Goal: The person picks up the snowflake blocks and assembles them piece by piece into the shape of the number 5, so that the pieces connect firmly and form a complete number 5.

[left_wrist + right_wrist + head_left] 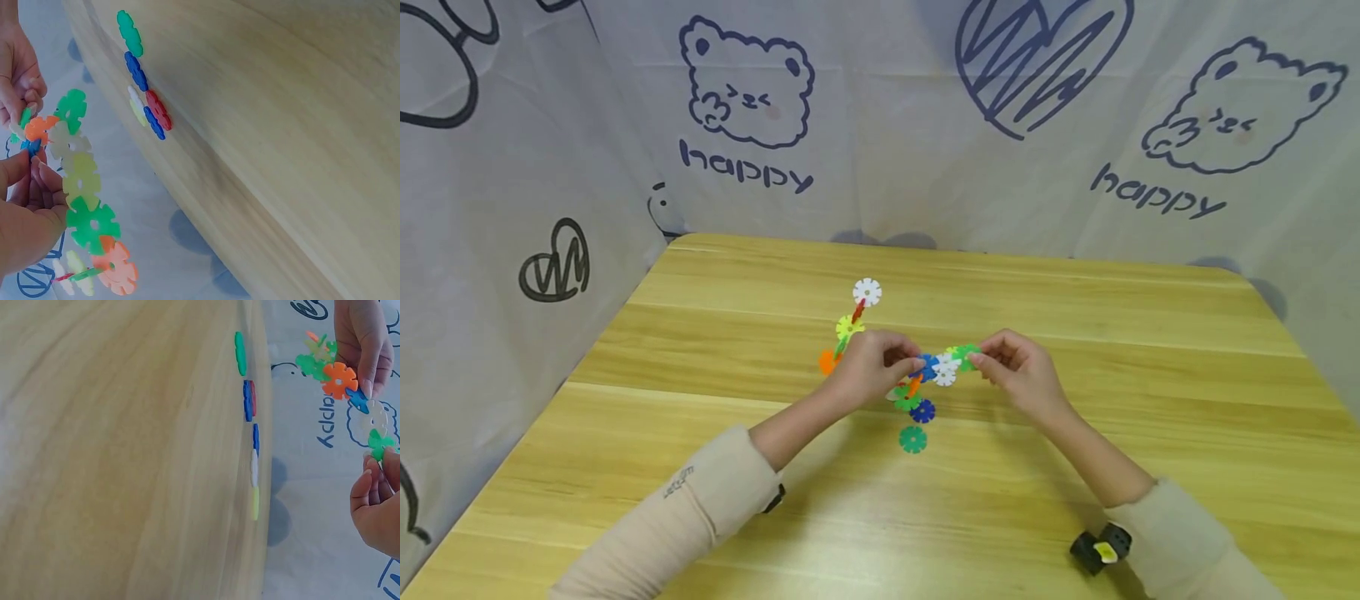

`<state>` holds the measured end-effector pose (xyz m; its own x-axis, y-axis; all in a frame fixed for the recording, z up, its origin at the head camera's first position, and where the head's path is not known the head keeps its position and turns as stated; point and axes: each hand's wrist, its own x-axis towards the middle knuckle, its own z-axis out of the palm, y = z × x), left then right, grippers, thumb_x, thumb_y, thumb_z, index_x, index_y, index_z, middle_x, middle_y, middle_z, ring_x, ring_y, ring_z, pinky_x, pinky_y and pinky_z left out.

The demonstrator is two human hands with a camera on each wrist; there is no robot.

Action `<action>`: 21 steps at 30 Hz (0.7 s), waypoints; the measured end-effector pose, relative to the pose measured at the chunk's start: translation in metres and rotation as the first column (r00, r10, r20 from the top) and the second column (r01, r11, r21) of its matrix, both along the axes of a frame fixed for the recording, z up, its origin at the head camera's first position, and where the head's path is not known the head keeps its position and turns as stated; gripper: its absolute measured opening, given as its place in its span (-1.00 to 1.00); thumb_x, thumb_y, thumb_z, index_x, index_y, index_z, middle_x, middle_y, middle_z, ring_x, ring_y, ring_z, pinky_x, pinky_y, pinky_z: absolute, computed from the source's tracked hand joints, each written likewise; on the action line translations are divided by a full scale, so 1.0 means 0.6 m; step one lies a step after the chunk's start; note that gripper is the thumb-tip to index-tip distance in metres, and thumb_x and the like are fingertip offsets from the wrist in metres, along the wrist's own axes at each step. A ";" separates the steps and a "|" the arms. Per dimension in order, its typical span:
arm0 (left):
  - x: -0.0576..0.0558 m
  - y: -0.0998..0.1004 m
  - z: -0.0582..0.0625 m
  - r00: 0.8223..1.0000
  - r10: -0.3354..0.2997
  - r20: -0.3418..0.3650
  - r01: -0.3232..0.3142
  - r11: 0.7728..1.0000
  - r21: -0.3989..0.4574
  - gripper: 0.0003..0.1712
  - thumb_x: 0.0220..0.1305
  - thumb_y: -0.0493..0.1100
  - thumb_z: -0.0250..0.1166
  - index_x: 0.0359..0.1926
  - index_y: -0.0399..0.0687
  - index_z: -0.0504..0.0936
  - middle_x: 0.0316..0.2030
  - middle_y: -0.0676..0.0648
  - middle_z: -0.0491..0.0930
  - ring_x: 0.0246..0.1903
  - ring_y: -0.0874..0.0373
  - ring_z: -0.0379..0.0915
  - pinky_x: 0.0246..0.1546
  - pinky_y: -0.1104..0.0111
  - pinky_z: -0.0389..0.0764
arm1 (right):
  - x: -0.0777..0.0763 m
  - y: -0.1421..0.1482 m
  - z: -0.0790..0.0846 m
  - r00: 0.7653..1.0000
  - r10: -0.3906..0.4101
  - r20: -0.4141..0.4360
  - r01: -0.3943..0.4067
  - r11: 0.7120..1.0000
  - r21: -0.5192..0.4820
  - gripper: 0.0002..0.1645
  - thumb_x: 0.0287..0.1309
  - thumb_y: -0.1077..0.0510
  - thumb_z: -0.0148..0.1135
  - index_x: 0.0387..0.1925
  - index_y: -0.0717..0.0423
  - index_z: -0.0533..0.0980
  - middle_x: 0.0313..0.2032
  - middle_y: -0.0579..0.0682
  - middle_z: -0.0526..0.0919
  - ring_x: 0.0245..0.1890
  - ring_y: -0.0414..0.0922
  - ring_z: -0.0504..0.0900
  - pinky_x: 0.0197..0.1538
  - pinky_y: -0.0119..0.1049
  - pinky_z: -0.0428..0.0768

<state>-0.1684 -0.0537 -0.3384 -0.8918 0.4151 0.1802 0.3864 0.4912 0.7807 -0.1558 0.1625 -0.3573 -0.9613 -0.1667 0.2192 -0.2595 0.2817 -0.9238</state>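
Between thumb and finger of the left hand (874,367) is a blue notched disc (928,367); right of it comes a white notched disc (946,372), then a bright green notched disc (967,357) at the right hand (1028,372). Beyond the left grip, the chain ends orange (828,362), green, yellow, red and white. Nearer than both grips lie dark blue (922,411) and sea-green loose discs (913,439). Beneath, the tabletop (1015,517) has yellow-brown streaked grain; behind, dark blue bears and scribbled hearts pattern the whitish cloth (880,158).

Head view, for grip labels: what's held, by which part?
Notched-disc chain: left hand pinches its blue disc; right hand, a green disc by its edge.
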 end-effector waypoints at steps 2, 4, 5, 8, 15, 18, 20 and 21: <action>0.001 0.000 -0.001 1.000 -0.012 -0.017 0.012 1.000 0.006 -0.87 0.16 -0.27 0.29 -0.34 -0.30 0.67 -0.47 -0.14 0.67 -0.57 0.29 0.44 -0.55 0.58 0.48 | 0.000 0.000 0.000 0.999 -0.004 -0.032 0.004 1.000 -0.006 -0.86 0.13 0.33 0.19 -0.37 0.42 0.47 -0.60 -0.20 0.50 -0.59 -0.26 0.42 -0.54 -0.43 0.44; 0.001 0.000 -0.001 0.999 -0.024 -0.039 0.024 1.000 0.010 -0.88 0.16 -0.28 0.29 -0.35 -0.29 0.67 -0.47 -0.14 0.67 -0.57 0.29 0.45 -0.54 0.58 0.49 | -0.001 0.001 -0.001 0.998 -0.010 -0.057 0.009 1.000 -0.007 -0.87 0.12 0.35 0.20 -0.38 0.42 0.47 -0.60 -0.20 0.50 -0.60 -0.26 0.43 -0.55 -0.43 0.44; 0.001 0.000 -0.001 0.998 -0.028 -0.050 0.028 1.000 0.012 -0.88 0.16 -0.28 0.29 -0.35 -0.29 0.67 -0.47 -0.14 0.67 -0.56 0.27 0.46 -0.53 0.58 0.49 | -0.002 0.001 -0.002 0.998 -0.011 -0.067 0.011 1.000 -0.008 -0.87 0.12 0.35 0.20 -0.38 0.42 0.48 -0.60 -0.21 0.50 -0.60 -0.27 0.43 -0.56 -0.44 0.44; 0.001 0.000 -0.001 0.997 -0.043 -0.070 0.045 0.999 0.026 -0.88 0.15 -0.29 0.29 -0.35 -0.30 0.67 -0.47 -0.15 0.67 -0.55 0.17 0.51 -0.53 0.58 0.49 | -0.003 0.001 -0.002 0.996 -0.016 -0.092 0.016 1.000 0.004 -0.89 0.12 0.35 0.20 -0.39 0.39 0.48 -0.60 -0.23 0.50 -0.60 -0.29 0.44 -0.56 -0.46 0.43; 0.000 0.003 0.000 0.994 -0.066 -0.089 0.069 0.997 0.030 -0.85 0.15 -0.27 0.30 -0.34 -0.32 0.68 -0.46 -0.17 0.68 -0.54 0.12 0.55 -0.52 0.59 0.52 | -0.005 0.000 0.007 0.984 0.011 -0.176 -0.007 1.000 0.027 -0.92 0.11 0.37 0.20 -0.42 0.37 0.49 -0.62 -0.04 0.49 -0.64 -0.27 0.39 -0.61 -0.48 0.39; 0.000 0.003 -0.001 0.990 -0.076 -0.117 0.080 0.996 0.028 -0.86 0.15 -0.28 0.30 -0.36 -0.32 0.68 -0.47 -0.17 0.68 -0.55 0.14 0.53 -0.53 0.59 0.51 | -0.006 -0.002 0.014 0.978 0.020 -0.207 -0.013 0.999 0.037 -0.92 0.10 0.38 0.21 -0.43 0.39 0.49 -0.63 -0.02 0.48 -0.66 -0.27 0.36 -0.63 -0.48 0.36; 0.000 0.002 -0.002 0.986 -0.080 -0.146 0.085 0.996 0.027 -0.87 0.14 -0.28 0.30 -0.37 -0.31 0.68 -0.48 -0.16 0.68 -0.56 0.15 0.52 -0.54 0.59 0.50 | -0.006 -0.002 0.018 0.975 0.027 -0.222 -0.015 0.998 0.057 -0.92 0.10 0.39 0.21 -0.43 0.39 0.50 -0.63 -0.04 0.48 -0.67 -0.29 0.36 -0.63 -0.47 0.36; 0.000 0.002 -0.003 0.984 -0.080 -0.159 0.086 0.996 0.030 -0.88 0.14 -0.29 0.30 -0.38 -0.31 0.68 -0.48 -0.16 0.68 -0.56 0.15 0.52 -0.54 0.59 0.50 | -0.007 -0.002 0.020 0.973 0.034 -0.226 -0.018 0.997 0.070 -0.92 0.10 0.39 0.21 -0.42 0.40 0.50 -0.63 -0.07 0.48 -0.66 -0.31 0.36 -0.62 -0.47 0.37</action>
